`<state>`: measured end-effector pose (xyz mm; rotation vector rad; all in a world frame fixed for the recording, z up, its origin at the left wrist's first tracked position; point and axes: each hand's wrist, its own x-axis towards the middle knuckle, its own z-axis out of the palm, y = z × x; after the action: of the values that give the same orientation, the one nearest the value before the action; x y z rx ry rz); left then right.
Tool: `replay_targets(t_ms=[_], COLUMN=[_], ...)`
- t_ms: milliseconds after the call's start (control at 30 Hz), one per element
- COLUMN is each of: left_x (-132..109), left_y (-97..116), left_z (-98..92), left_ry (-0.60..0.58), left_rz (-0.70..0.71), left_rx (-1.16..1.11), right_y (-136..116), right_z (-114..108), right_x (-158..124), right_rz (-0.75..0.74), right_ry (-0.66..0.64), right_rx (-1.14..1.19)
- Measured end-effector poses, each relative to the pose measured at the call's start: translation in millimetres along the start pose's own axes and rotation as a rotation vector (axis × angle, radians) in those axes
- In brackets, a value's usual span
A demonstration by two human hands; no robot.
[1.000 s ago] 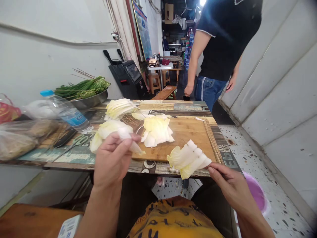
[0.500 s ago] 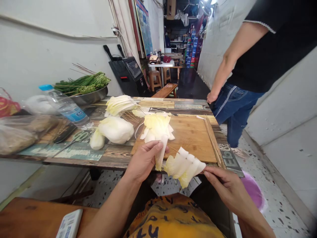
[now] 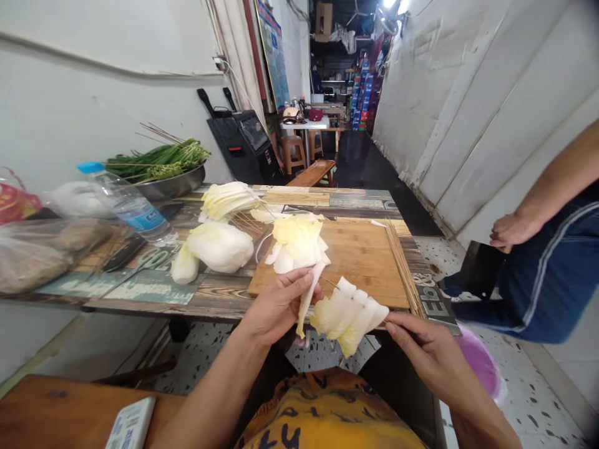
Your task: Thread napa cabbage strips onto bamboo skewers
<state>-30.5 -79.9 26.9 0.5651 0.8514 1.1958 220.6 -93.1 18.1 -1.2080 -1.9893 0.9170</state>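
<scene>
My left hand [image 3: 283,305] pinches a strip of cabbage leaf [image 3: 309,302] that hangs over the table's front edge. My right hand [image 3: 418,340] grips the end of a thin skewer threaded with several folded cabbage pieces [image 3: 350,315]. The skewer's bare tip points left, close to the leaf in my left hand. Behind my hands, a pile of cut cabbage leaves [image 3: 297,240] rests on the wooden cutting board [image 3: 365,249]. Thin wooden skewers [image 3: 402,265] lie along the board's right side.
Whole cabbage [image 3: 219,246], filled cabbage skewers [image 3: 229,199] and green-handled scissors [image 3: 154,257] lie left of the board. Beyond are a water bottle [image 3: 135,209] and a metal bowl of greens [image 3: 173,181]. At right, a person's hand [image 3: 515,229] holds a cleaver [image 3: 482,271].
The leaf in my left hand has turned more edge-on and sits slightly nearer the skewer tip. My right hand stays put. The other person has moved right and closer, and a cleaver now shows.
</scene>
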Motion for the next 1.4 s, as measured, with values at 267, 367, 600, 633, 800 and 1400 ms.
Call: replay_targets(t_ms=[267,367,600,633,800,1400], left_x=[-2.6,-2.6,0.5,0.9,1.0,1.7], left_y=[0.2,0.1,-1.0,-1.2,-0.3,-2.3], left_z=[1.5,0.6,-4.3,-4.7,-2.4,1.3], left_ry=[0.071,0.081,0.062,0.066,0.094,0.079], left_rz=[0.103,0.121,0.140,0.138,0.121,0.086], left_rx=[0.150,0.177,0.246,0.261,0.296,0.378], right_y=[-0.8,-0.6,0.7,0.8,0.2,0.4], right_z=[-0.5,-0.5,-2.4,-2.5,-1.7,4.9], right_x=[0.1,0.0,-0.6,-0.9,-1.9,-0.6], right_rz=[-0.018,-0.021,0.015,0.020,0.034,0.077], right_ry=[-0.005,-0.013,-0.069,-0.073,-0.082,-0.123], right_rx=[-0.019,-0.014,0.018,0.025,0.041,0.183])
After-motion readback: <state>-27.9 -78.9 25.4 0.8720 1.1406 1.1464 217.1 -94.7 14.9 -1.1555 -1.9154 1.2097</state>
